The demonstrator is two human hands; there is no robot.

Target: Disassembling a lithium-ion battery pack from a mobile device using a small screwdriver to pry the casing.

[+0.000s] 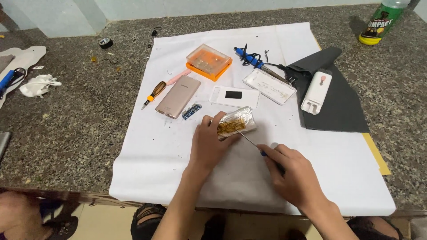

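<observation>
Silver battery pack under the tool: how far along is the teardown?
Done: the gold casing lies empty, the small blue circuit board beside it, and two white cover pieces are set aside. In hand: the left hand steadies the silver cell, the right hand works a thin tool at its brownish residue patch. Left: residue still covers much of that face.
</observation>
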